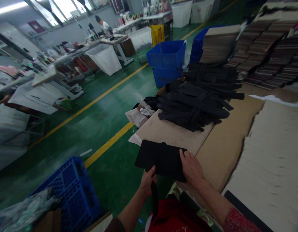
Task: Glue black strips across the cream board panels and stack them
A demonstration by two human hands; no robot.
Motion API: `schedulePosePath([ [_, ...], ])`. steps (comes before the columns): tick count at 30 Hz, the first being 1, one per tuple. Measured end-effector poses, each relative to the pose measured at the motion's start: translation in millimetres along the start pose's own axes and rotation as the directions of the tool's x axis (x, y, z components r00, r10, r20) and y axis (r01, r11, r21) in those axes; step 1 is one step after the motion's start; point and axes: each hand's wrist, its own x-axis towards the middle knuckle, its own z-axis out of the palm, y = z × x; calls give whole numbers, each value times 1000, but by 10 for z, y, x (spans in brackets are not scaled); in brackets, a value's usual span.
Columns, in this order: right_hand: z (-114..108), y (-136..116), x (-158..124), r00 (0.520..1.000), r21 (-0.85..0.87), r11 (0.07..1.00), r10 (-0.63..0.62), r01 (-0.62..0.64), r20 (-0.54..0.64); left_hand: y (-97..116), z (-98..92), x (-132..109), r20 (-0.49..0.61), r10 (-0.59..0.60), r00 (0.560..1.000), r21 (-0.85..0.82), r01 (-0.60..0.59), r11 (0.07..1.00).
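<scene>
A flat black rectangular panel (160, 159) is held between my hands over the table's near left corner. My left hand (148, 181) is closed at its lower left edge, thumb on top. From that hand a black strap (155, 198) hangs down; whether it is joined to the panel I cannot tell. My right hand (192, 167) grips the right edge, with fingers lying over the top face. Beyond the panel, a heap of black strips (194, 100) lies on the brown table covering (177, 133).
Pale stacked sheets (276, 154) lie at the right, with dark layered stacks (260, 48) behind. Blue bins (165, 61) stand past the table. A blue crate (71, 190) sits on the floor at lower left. A person (105, 27) works at a far bench.
</scene>
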Motion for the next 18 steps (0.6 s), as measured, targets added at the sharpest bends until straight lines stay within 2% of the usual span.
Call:
schedulePosePath([
  [4,-8,40,96,996,-38,996,80,-82,-45,-11,5,20,-6,9,1000,21,-9,1000],
  [7,9,8,63,997,-10,1000,23,-24,-70,1,28,-3,-30,22,999,58,-20,998],
  [9,27,-36,-3,997,85,996,9,-3,-74,37,53,-51,-56,58,997,102,-53,993],
  [12,-23,-111,-129,995,398,917,73,-38,-73,154,125,-170,-106,158,982,220,-132,967],
  [14,-142,-168,-230,993,660,748,117,-74,-22,269,223,-278,-117,252,961,324,-203,924],
  [15,-225,-197,-289,991,780,616,128,-113,42,329,293,-342,-104,306,946,375,-247,893],
  [17,-425,-244,-434,973,937,264,95,-228,210,435,469,-488,-36,392,919,450,-336,828],
  [18,-538,-256,-522,962,960,70,55,-270,267,475,569,-570,25,428,904,483,-385,786],
])
